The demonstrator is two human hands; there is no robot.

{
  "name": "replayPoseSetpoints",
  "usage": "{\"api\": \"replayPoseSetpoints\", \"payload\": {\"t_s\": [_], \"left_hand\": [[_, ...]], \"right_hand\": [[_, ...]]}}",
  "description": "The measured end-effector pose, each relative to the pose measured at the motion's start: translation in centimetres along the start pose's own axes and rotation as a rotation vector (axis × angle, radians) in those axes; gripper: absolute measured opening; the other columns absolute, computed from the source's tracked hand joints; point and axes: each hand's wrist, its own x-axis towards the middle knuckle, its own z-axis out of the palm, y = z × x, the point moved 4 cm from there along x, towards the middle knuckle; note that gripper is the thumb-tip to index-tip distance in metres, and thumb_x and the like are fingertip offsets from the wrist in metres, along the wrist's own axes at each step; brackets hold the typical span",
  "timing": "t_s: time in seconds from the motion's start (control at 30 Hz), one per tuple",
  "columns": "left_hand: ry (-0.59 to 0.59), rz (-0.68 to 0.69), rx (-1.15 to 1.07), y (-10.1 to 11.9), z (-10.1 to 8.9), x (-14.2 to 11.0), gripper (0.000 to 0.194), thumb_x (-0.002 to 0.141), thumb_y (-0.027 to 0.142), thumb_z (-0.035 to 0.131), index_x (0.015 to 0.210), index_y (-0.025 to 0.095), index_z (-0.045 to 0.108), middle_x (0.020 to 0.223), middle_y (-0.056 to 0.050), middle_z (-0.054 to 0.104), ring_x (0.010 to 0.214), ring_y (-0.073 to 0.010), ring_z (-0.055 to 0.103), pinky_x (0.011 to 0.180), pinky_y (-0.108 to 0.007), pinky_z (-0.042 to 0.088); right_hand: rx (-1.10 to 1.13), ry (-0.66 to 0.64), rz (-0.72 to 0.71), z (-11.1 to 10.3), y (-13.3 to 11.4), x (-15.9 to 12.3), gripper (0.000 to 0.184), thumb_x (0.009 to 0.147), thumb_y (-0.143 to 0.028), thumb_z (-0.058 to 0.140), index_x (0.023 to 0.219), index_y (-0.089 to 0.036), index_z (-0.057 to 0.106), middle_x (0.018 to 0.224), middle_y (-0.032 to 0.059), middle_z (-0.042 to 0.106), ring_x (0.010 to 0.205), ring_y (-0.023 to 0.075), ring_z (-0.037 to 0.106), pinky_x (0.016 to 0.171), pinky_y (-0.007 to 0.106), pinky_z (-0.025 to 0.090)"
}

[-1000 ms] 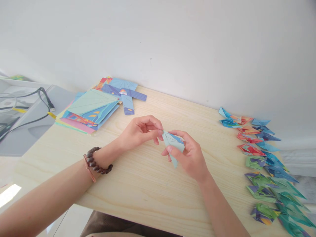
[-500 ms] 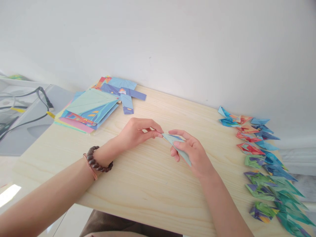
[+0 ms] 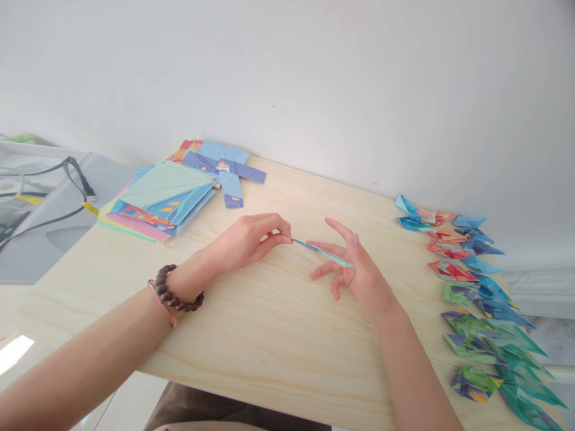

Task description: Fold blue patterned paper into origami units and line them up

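Between thumb and fingertips, my left hand pinches one tip of a narrow folded piece of origami paper. The paper is pale green and blue and appears nearly edge-on, just over the wooden table. At its other end is my right hand, fingers spread and palm turned towards the paper. That end meets the right palm near the thumb's base, but the fingers do not close round it. Dark wooden beads circle my left wrist.
Flat patterned sheets lie piled at the back left, with blue strips beside them. Rows of folded paper pieces in red, blue and green line the table's right edge. Black cables lie in a tray at far left; a white wall rises behind.
My right hand has let go of the folded paper and spread its fingers. The paper has turned from showing its broad face to nearly edge-on. My left hand keeps its pinch.
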Motion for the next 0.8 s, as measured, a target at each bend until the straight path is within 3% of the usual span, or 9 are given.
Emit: {"api": "replayPoseSetpoints", "payload": {"t_s": [0.13, 0.27, 0.5, 0.8], "left_hand": [[0.021, -0.234, -0.181, -1.2, 0.1, 0.2, 0.023, 0.085, 0.037, 0.052, 0.083, 0.015, 0.058, 0.081, -0.003, 0.063, 0.062, -0.01, 0.057, 0.061, -0.02, 0.047], [0.005, -0.337, -0.34, -2.0, 0.6, 0.2, 0.026, 0.082, 0.041, 0.057, 0.083, 0.015, 0.058, 0.079, -0.003, 0.063, 0.056, -0.0083, 0.053, 0.053, -0.018, 0.046], [0.014, -0.398, -0.428, -2.4, 0.7, 0.1, 0.026, 0.079, 0.04, 0.061, 0.084, 0.014, 0.058, 0.081, -0.005, 0.064, 0.061, -0.0102, 0.056, 0.053, -0.019, 0.047], [-0.002, -0.348, -0.425, -2.2, 0.7, 0.2, 0.027, 0.083, 0.04, 0.056, 0.085, 0.014, 0.058, 0.08, -0.006, 0.065, 0.065, -0.0115, 0.057, 0.056, -0.02, 0.048]], "right_hand": [[-0.199, 0.18, -0.275, -1.1, -0.8, 0.1, 0.052, 0.085, -0.056, 0.043, 0.124, -0.023, 0.049, 0.133, 0.0139, 0.046, 0.088, 0.0225, 0.065, 0.036, 0.018, 0.043], [-0.26, 0.329, -0.439, -1.0, -1.4, 0.0, 0.039, 0.084, -0.048, 0.051, 0.105, -0.017, 0.062, 0.117, 0.0131, 0.059, 0.079, 0.0196, 0.066, 0.036, 0.019, 0.043], [-0.25, 0.483, -0.469, -1.5, -1.1, -0.1, 0.027, 0.08, -0.042, 0.059, 0.088, -0.016, 0.063, 0.075, 0.0042, 0.066, 0.06, 0.0152, 0.064, 0.038, 0.021, 0.046], [-0.439, 0.589, -0.455, -1.3, -1.3, -0.6, 0.025, 0.082, -0.039, 0.058, 0.083, -0.016, 0.066, 0.059, 0.0014, 0.064, 0.045, 0.01, 0.055, 0.045, 0.022, 0.047]]}}
